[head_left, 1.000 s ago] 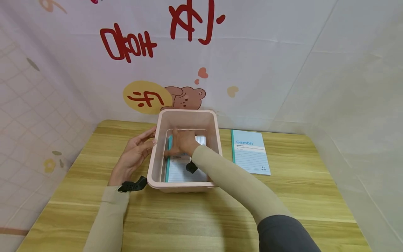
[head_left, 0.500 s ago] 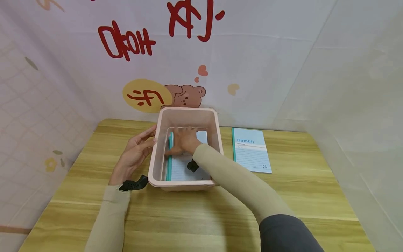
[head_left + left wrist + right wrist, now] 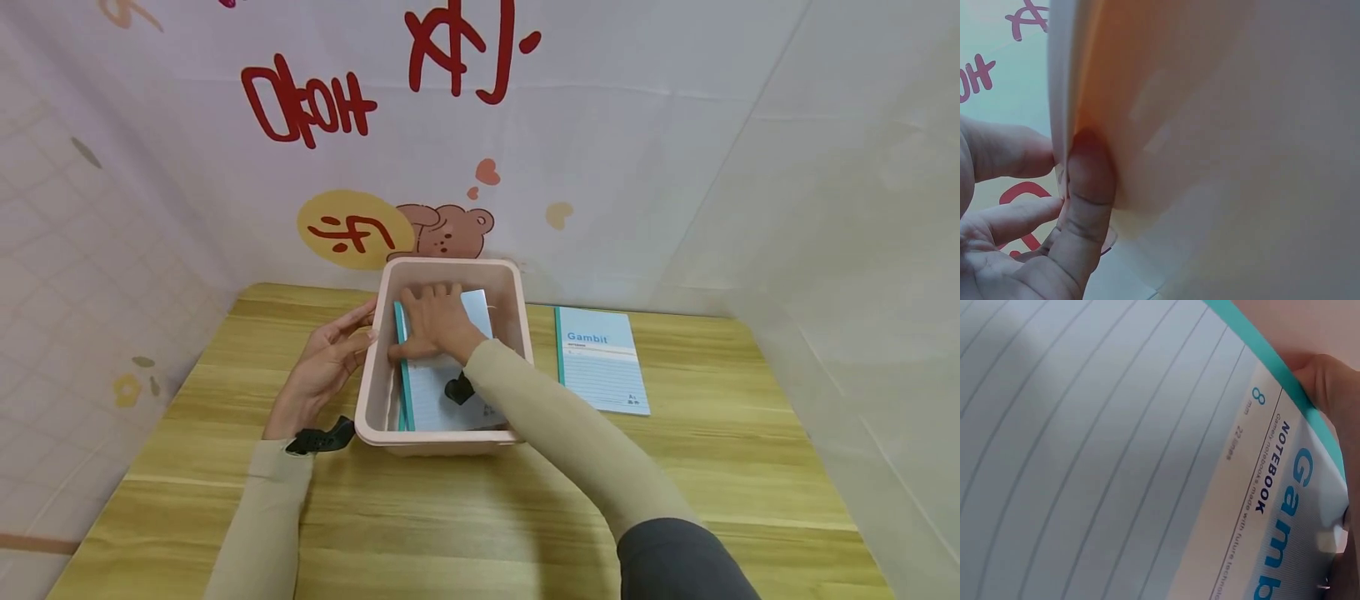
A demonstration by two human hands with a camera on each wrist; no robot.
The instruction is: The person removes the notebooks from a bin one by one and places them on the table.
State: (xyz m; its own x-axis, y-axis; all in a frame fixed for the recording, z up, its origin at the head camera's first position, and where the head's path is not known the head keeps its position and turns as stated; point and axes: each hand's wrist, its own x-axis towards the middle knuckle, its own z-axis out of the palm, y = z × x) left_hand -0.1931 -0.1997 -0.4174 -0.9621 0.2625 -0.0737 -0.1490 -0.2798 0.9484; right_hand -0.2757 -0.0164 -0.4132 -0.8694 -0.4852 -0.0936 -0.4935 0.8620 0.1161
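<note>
Inside a pale pink plastic bin (image 3: 368, 375) lie light blue Gambit notebooks with teal spines. My right hand (image 3: 435, 321) reaches into the bin and grips the upper notebook (image 3: 442, 400), thumb at its teal spine and fingers over its far edge. That notebook's far end is raised and it sits slightly askew over another teal spine (image 3: 401, 421). In the right wrist view the cover (image 3: 1147, 437) fills most of the picture, and the thumb lies at the spine. My left hand (image 3: 326, 362) holds the bin's left rim (image 3: 1063, 81) between thumb and fingers.
Another Gambit notebook (image 3: 603, 367) lies flat on the wooden table (image 3: 450, 517), right of the bin. A printed white cloth (image 3: 630, 150) hangs close behind the table, with more cloth at both sides.
My right hand has lifted the upper notebook's far end and shifted it away from me, uncovering a second spine. The left hand stays at the bin's rim.
</note>
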